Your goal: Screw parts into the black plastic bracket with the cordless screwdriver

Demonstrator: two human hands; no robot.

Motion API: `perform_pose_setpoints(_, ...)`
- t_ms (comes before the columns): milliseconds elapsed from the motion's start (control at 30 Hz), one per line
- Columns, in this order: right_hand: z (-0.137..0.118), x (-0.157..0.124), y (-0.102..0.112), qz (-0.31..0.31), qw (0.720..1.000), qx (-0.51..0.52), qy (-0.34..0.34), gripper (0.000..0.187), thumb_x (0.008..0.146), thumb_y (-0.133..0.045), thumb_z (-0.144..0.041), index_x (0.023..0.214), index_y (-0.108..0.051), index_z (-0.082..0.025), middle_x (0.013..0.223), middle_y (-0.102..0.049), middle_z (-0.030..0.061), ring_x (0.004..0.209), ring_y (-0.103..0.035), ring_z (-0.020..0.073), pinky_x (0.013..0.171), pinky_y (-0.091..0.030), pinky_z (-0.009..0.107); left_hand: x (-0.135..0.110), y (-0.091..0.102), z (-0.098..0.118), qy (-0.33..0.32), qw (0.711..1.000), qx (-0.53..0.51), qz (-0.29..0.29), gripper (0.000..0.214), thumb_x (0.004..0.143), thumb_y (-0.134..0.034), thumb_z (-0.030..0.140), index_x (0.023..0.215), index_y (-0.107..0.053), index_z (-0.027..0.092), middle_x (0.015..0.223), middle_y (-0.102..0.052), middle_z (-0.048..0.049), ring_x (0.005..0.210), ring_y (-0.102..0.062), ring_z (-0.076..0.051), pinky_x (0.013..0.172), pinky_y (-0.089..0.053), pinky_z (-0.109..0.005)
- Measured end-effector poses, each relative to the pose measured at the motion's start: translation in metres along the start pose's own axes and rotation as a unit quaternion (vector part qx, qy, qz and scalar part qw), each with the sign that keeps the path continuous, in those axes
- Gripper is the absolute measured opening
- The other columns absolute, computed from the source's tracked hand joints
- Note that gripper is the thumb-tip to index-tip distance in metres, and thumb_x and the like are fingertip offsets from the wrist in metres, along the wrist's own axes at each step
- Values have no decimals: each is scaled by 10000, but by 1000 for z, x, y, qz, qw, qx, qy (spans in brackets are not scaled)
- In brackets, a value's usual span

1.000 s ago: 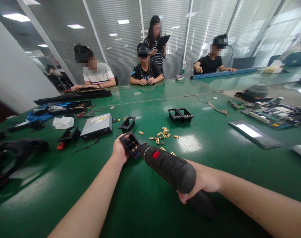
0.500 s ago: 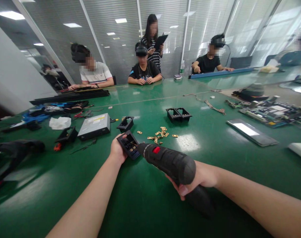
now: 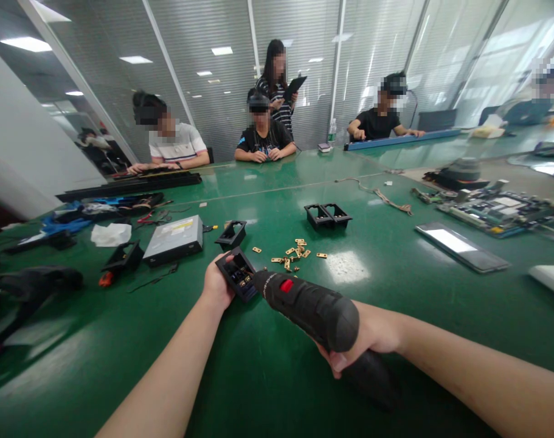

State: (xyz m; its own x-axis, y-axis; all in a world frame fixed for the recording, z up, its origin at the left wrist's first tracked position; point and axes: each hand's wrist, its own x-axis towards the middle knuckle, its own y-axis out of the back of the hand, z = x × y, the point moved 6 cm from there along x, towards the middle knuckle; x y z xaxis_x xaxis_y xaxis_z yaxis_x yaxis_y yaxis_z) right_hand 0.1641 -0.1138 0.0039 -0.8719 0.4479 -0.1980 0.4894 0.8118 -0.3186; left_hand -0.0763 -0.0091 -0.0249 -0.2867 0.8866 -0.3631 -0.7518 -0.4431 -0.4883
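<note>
Well, a big green table [image 3: 258, 389] lay under it all. Over it was a black power driver [image 3: 311, 307], and the right hand [image 3: 365, 331] was wrapped around its handle. The driver's nose sat at the edge of a small black frame [image 3: 240, 277], which the left hand [image 3: 216, 283] gripped by its left side, tilted; I couldn't see the tip. To do it well, I thought, the frame needed holding still and the driver pointing straight, with a soft push. Little gold plates [image 3: 300, 249] lay just beyond.
</note>
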Motion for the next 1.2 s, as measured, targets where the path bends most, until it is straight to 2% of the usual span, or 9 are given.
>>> perform_pose_setpoints(67, -1, 1, -1, -3, 1000, -13, 5, 251, 582, -849, -197, 701, -640, -123, 639, -656, 4, 573, -636, 151, 545, -545, 266, -1, 0, 0, 5, 1000, 2, 2, 98, 740, -553, 237, 807, -613, 196, 656, -639, -35, 570, -642, -242, 596, -539, -393)
perform_pose_setpoints(167, -3, 1, 0, -1, 1000, -26, 10, 275, 582, -854, -184, 753, -648, -122, 658, -675, 11, 583, -644, 154, 552, -543, 266, 0, 1, -1, 13, 1000, 11, 2, 91, 740, -559, 235, 798, -613, 192, 664, -647, -40, 566, -640, -238, 589, -536, -390)
perform_pose_setpoints(267, 0, 1, 3, 8, 1000, 0, 11, 404, 557, -879, -174, 877, -637, -124, 638, -676, -1, 561, -650, 150, 543, -533, 250, 1, 3, -1, 6, 1000, 15, -4, 69, 737, -571, 233, 775, -607, 189, 661, -654, -47, 558, -639, -240, 581, -537, -397)
perform_pose_setpoints(367, 5, 3, 4, 10, 1000, 17, 10, 543, 549, -898, -213, 1012, -627, -129, 677, -694, 7, 573, -666, 158, 551, -538, 256, 2, 3, -3, 26, 999, 20, -9, 99, 750, -567, 267, 752, -612, 179, 646, -657, -67, 550, -639, -253, 568, -535, -408)
perform_pose_setpoints(533, 9, 5, 2, 3, 1000, -22, 5, 308, 559, -885, -238, 697, -646, -99, 652, -680, 35, 584, -648, 146, 564, -538, 248, 1, 3, -1, 14, 1000, 15, -7, 76, 746, -586, 249, 728, -611, 179, 614, -649, -60, 522, -622, -239, 544, -524, -385)
perform_pose_setpoints(600, 9, 6, 3, 12, 1000, -12, 2, 318, 546, -886, -209, 727, -647, -103, 651, -683, 30, 577, -645, 143, 554, -535, 244, 1, 3, -1, 18, 1000, 14, -7, 87, 750, -589, 255, 724, -616, 177, 615, -653, -65, 526, -626, -242, 544, -526, -387)
perform_pose_setpoints(733, 12, 6, 5, 23, 999, 33, 3, 471, 497, -907, -224, 865, -633, -117, 613, -673, 11, 552, -653, 153, 507, -499, 216, 0, 3, -1, 24, 999, 16, -15, 114, 763, -583, 267, 711, -624, 174, 614, -658, -72, 527, -631, -249, 544, -533, -396)
perform_pose_setpoints(1000, 16, 6, 9, 31, 998, 54, 11, 524, 488, -902, -184, 933, -633, -120, 614, -680, 7, 546, -653, 155, 494, -497, 214, 0, 3, -1, 26, 1000, 11, -10, 113, 763, -589, 273, 729, -635, 176, 615, -659, -61, 519, -629, -237, 537, -539, -391)
perform_pose_setpoints(1200, 12, 5, 6, 22, 999, 23, 18, 343, 528, -883, -163, 782, -661, -98, 627, -686, 31, 558, -653, 152, 517, -525, 230, 1, 3, -1, 24, 1000, 1, -18, 95, 759, -587, 259, 734, -630, 178, 624, -664, -60, 530, -634, -234, 538, -537, -380)
